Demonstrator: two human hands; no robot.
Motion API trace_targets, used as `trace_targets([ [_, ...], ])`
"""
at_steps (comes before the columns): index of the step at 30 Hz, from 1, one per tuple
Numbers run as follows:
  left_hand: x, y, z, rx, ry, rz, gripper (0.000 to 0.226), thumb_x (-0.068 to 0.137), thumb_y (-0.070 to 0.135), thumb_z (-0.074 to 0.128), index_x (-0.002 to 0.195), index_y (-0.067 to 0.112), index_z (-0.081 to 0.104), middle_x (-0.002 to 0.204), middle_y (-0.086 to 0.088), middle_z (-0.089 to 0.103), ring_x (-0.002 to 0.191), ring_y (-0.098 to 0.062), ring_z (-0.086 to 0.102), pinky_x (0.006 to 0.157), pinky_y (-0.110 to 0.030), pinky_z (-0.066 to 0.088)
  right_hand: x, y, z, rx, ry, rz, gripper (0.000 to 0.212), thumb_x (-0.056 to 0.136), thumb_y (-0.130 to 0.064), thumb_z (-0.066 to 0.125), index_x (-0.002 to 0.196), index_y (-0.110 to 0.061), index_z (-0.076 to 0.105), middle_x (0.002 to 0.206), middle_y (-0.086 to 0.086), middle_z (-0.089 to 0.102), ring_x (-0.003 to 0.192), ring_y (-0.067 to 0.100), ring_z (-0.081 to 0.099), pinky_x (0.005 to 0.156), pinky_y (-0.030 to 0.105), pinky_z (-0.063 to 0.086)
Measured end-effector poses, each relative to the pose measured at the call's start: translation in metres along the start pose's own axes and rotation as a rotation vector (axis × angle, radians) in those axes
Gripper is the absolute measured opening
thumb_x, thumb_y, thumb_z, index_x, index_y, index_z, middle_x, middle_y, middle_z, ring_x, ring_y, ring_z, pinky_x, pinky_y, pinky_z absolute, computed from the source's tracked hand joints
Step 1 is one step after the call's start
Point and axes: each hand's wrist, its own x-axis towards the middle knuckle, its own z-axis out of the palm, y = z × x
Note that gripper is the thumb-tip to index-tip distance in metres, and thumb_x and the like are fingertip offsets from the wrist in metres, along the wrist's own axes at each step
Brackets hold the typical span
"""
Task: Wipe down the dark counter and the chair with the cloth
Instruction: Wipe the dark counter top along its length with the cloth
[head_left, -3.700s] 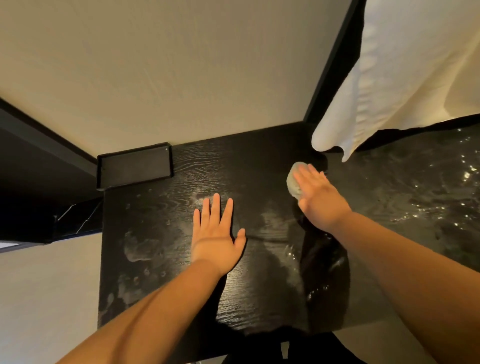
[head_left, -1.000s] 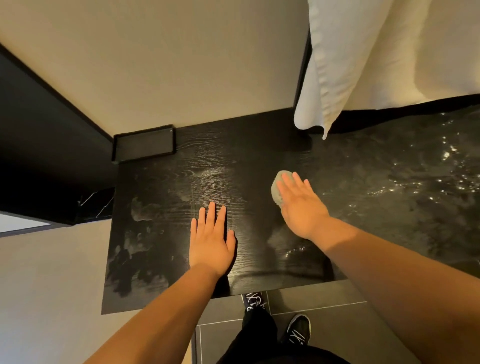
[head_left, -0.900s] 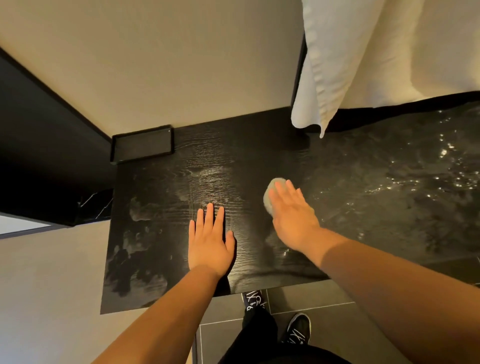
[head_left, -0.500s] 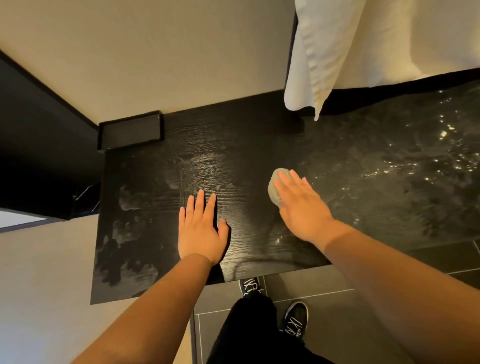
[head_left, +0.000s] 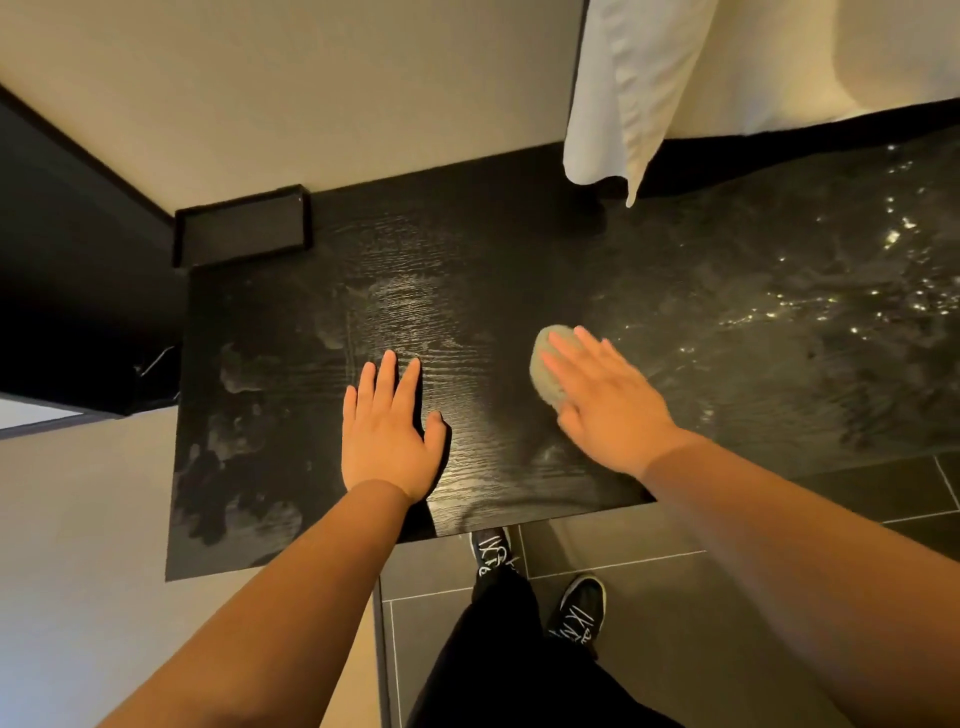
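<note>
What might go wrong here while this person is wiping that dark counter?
The counter looks wet and streaky, so the left hand braced flat on it may slip. The right hand pressing the cloth could sweep moisture toward the white fabric hanging close above the back edge. The smears at the left end might get missed.

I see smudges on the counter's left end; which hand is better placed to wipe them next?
Probably right: the right hand presses the balled grey-green cloth on the dark wood-grain counter; the left hand lies flat, empty.
</note>
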Motion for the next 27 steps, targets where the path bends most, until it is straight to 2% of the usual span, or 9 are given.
trace_targets([
  [5, 0.000, 0.000, 0.000, 0.008, 0.011, 0.001, 0.074, 0.097, 0.057, 0.024, 0.167, 0.031, 0.021, 0.177, -0.002, 0.009, 0.163, -0.027, 0.004, 0.132, -0.051, 0.009, -0.003, -0.029, -0.002, 0.024, 0.049, 0.279, 0.074, 0.091, -0.029, 0.057, 0.157, -0.018, 0.025, 0.167, 0.006, 0.017, 0.155, 0.035, 0.014, 0.126, 0.049, 0.019],
  [7, 0.000, 0.000, 0.000, 0.005, 0.013, 0.001, 0.074, 0.097, 0.057, 0.025, 0.167, 0.031, 0.021, 0.177, -0.001, 0.009, 0.163, -0.027, 0.004, 0.132, -0.050, 0.009, -0.018, -0.050, 0.009, 0.023, 0.021, 0.145, 0.076, 0.088, -0.029, 0.054, 0.158, -0.018, 0.026, 0.167, 0.009, 0.017, 0.154, 0.038, 0.014, 0.124, 0.052, 0.021],
  [9, 0.000, 0.000, 0.000, 0.004, 0.015, 0.002, 0.074, 0.097, 0.057, 0.026, 0.166, 0.031, 0.021, 0.177, -0.001, 0.010, 0.163, -0.026, 0.003, 0.132, -0.051, 0.009, -0.038, -0.054, 0.020, 0.008, -0.042, -0.124, 0.074, 0.088, -0.031, 0.044, 0.159, -0.020, 0.031, 0.169, 0.006, 0.020, 0.156, 0.034, 0.013, 0.126, 0.050, 0.018],
  [12, 0.000, 0.000, 0.000, 0.007, 0.011, 0.001, 0.074, 0.098, 0.056, 0.026, 0.167, 0.031, 0.020, 0.177, -0.002, 0.009, 0.163, -0.027, 0.003, 0.132, -0.051, 0.009, -0.036, -0.022, 0.016, -0.068, -0.090, -0.342, 0.070, 0.090, -0.033, 0.038, 0.159, -0.023, 0.034, 0.169, 0.000, 0.022, 0.157, 0.027, 0.015, 0.127, 0.045, 0.016],
  [16, 0.000, 0.000, -0.001, 0.007, 0.010, 0.003, 0.073, 0.099, 0.056, 0.026, 0.167, 0.031, 0.020, 0.177, -0.002, 0.010, 0.163, -0.027, 0.004, 0.132, -0.051, 0.009, -0.021, 0.008, 0.001, -0.076, -0.019, -0.001, 0.071, 0.092, -0.029, 0.051, 0.160, -0.023, 0.030, 0.169, -0.001, 0.019, 0.157, 0.030, 0.012, 0.128, 0.046, 0.013],
  [19, 0.000, 0.000, 0.000, 0.005, 0.016, 0.002, 0.073, 0.099, 0.055, 0.029, 0.167, 0.030, 0.021, 0.177, -0.002, 0.011, 0.163, -0.027, 0.005, 0.132, -0.052, 0.009, -0.024, -0.012, 0.001, -0.019, -0.004, 0.178, 0.070, 0.095, -0.031, 0.046, 0.161, -0.018, 0.024, 0.169, 0.005, 0.013, 0.157, 0.036, 0.005, 0.128, 0.051, 0.011],
  [22, 0.000, -0.001, 0.002, 0.008, 0.014, -0.005, 0.072, 0.099, 0.055, 0.030, 0.167, 0.031, 0.021, 0.177, -0.001, 0.010, 0.163, -0.026, 0.004, 0.132, -0.051, 0.009, -0.042, -0.045, 0.016, 0.022, 0.007, -0.036, 0.068, 0.094, -0.033, 0.040, 0.160, -0.019, 0.029, 0.169, 0.010, 0.018, 0.156, 0.039, 0.008, 0.126, 0.055, 0.017],
  [25, 0.000, 0.000, 0.001, 0.002, 0.019, -0.005, 0.072, 0.099, 0.054, 0.031, 0.166, 0.030, 0.021, 0.177, -0.001, 0.010, 0.163, -0.026, 0.003, 0.132, -0.051, 0.008, -0.054, -0.043, 0.029, 0.009, -0.039, -0.307, 0.060, 0.101, -0.040, 0.038, 0.159, -0.026, 0.035, 0.171, 0.000, 0.018, 0.159, 0.028, 0.003, 0.128, 0.048, 0.011],
  [27, 0.000, 0.000, 0.002, -0.001, 0.019, -0.007, 0.073, 0.098, 0.054, 0.030, 0.166, 0.031, 0.021, 0.177, -0.001, 0.010, 0.163, -0.026, 0.003, 0.132, -0.050, 0.007, -0.049, -0.020, 0.024, -0.008, -0.061, -0.350, 0.057, 0.102, -0.044, 0.034, 0.158, -0.028, 0.037, 0.170, -0.003, 0.020, 0.158, 0.028, 0.007, 0.127, 0.048, 0.014],
])
